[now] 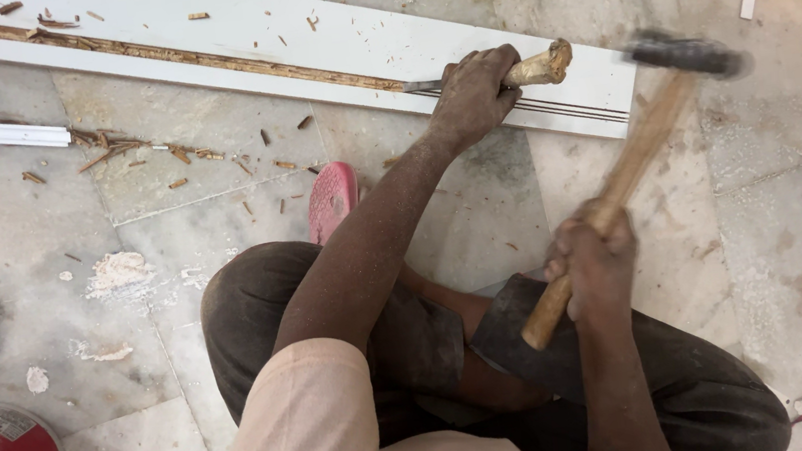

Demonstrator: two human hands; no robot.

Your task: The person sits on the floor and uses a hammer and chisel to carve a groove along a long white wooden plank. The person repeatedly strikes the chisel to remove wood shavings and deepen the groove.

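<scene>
Head view: my left hand point(472, 96) clenches a worn wooden-handled chisel point(529, 70) on the long white grooved board point(298, 31) lying on the floor. My right hand point(595, 264) grips a raised wooden-handled hammer point(647, 132), blurred. I judge a glancing blow could hit my knuckles or skid the blade off the groove.

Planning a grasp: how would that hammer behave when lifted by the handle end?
The hammer is probably head-heavy: a dark metal head on a long wooden handle, so it would tip forward. The right hand grips low; the bare wood looks stiff, not slippery.
</scene>
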